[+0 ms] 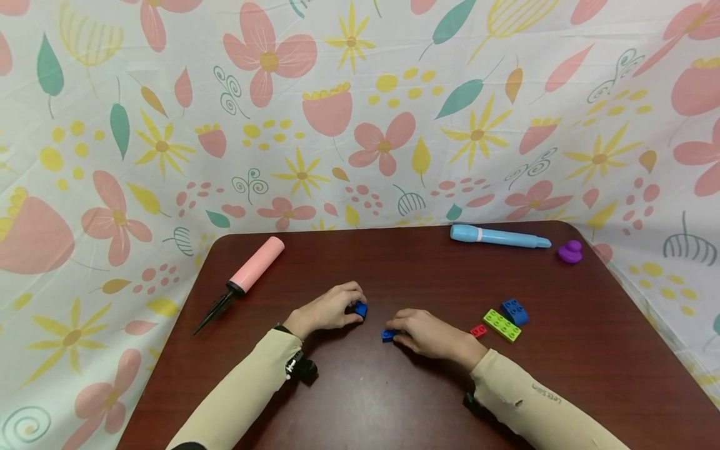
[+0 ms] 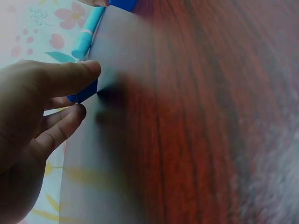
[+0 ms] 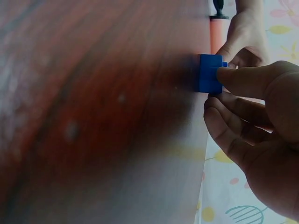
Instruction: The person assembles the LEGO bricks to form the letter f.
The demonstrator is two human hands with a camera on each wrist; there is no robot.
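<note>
Near the middle of the table, my left hand (image 1: 332, 307) pinches a blue toy brick (image 1: 361, 309) between thumb and fingers. In the left wrist view that brick (image 2: 88, 91) is partly covered by the thumb. A short way to the right and nearer to me, my right hand (image 1: 429, 332) pinches a second blue brick (image 1: 388, 335). The right wrist view shows this brick (image 3: 210, 73) at the tabletop, thumb on one side and fingertips on the other. A gap separates the two bricks.
Right of my right hand lie a small red brick (image 1: 478, 330), a lime green brick (image 1: 502, 325) and another blue brick (image 1: 514, 311). A light blue pump (image 1: 500, 237) and a purple knobbed piece (image 1: 570, 252) lie at the back right, a pink pump (image 1: 257, 265) at the left.
</note>
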